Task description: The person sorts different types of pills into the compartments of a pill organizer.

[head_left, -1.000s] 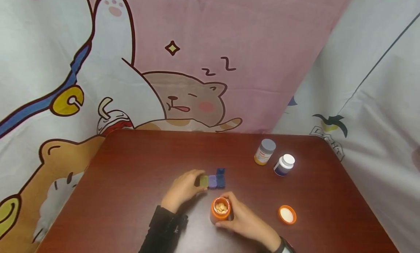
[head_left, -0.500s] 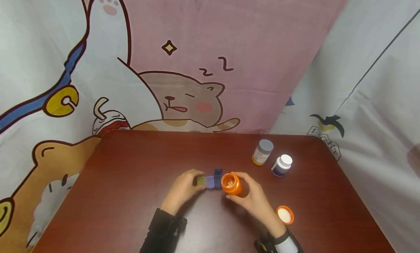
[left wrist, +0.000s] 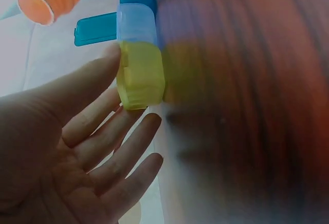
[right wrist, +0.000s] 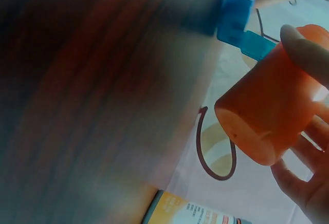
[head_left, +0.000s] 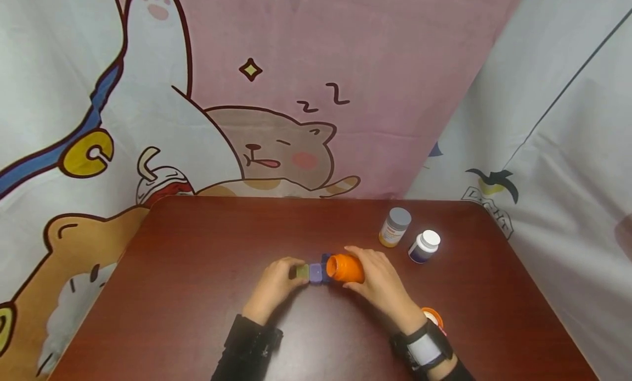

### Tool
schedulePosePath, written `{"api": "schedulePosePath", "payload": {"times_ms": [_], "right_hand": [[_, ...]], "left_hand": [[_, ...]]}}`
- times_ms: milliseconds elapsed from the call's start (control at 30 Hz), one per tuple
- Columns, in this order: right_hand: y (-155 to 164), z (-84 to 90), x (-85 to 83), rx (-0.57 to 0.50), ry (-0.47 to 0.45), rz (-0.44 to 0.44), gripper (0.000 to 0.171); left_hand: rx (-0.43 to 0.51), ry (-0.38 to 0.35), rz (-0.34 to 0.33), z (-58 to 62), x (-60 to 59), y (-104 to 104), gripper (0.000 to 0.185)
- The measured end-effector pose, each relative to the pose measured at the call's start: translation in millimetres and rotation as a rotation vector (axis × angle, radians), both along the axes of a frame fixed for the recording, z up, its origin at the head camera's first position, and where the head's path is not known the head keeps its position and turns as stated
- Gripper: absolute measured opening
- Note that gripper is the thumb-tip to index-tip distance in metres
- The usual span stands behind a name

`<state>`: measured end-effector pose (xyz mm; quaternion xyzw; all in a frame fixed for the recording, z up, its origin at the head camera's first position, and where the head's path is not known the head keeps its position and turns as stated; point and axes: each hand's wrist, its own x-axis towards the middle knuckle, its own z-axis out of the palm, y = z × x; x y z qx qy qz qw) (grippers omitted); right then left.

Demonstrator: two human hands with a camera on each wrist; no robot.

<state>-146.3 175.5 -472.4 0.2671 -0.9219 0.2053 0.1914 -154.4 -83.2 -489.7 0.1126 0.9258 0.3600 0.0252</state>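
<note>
A small pill organizer (head_left: 316, 273) with yellow, lilac and dark blue compartments sits mid-table. My left hand (head_left: 274, 285) pinches its yellow end (left wrist: 141, 75) between thumb and fingers, the other fingers spread below. At the far end, the blue compartment's lid (right wrist: 257, 45) stands open. My right hand (head_left: 382, 279) grips an orange pill bottle (head_left: 349, 268), thumb and fingers around its body. The bottle is tipped well over, its uncapped mouth pointing left above the blue compartment. In the right wrist view its base faces the camera. The blue compartment's inside is hidden.
At the back right stand a grey-capped bottle (head_left: 395, 227) and a white-capped bottle (head_left: 424, 246). An orange cap (head_left: 432, 317) lies inside up near my right wrist, partly covered by it. A cartoon-printed cloth (head_left: 276, 145) hangs behind the brown table (head_left: 222, 233).
My right hand has lifted the orange pill bottle from beside the organizer, moved it up to the blue end and tipped it leftward. My left hand has kept its hold on the organizer.
</note>
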Motion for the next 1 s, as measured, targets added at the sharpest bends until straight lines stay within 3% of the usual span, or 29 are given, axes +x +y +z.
{"api": "schedulePosePath", "payload": {"times_ms": [267, 1000], "right_hand": [[1.3, -2.2, -6.4, 0.116, 0.079, 0.031, 0.063], [-3.4, -3.1, -17.6, 0.248, 0.254, 0.095, 0.050]], "left_hand": [[0.022, -0.038, 0.002, -1.5, 0.4, 1.9, 0.039], [-0.030, 0.002, 0.041, 3.9, 6.2, 5.7, 0.038]]}}
